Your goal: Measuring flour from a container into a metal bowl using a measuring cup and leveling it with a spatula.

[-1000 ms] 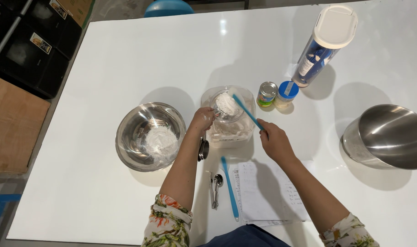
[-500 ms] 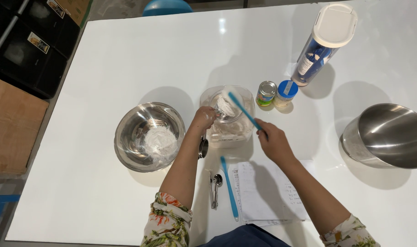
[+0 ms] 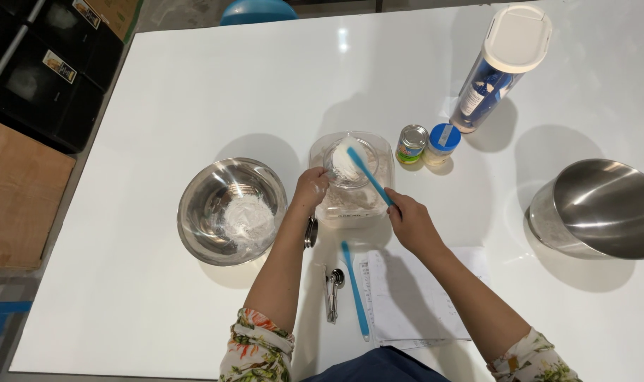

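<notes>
Left hand: fingers clamped on cup above tub
Right hand: fingers clamped on spatula; blade over cup

The left hand hides the cup's handle, the steel bowl at 3 o'clock runs off the frame, and the print on the paper is too small to read.

Blue spatula lies tilted across flour-filled clear measuring cup.
</notes>
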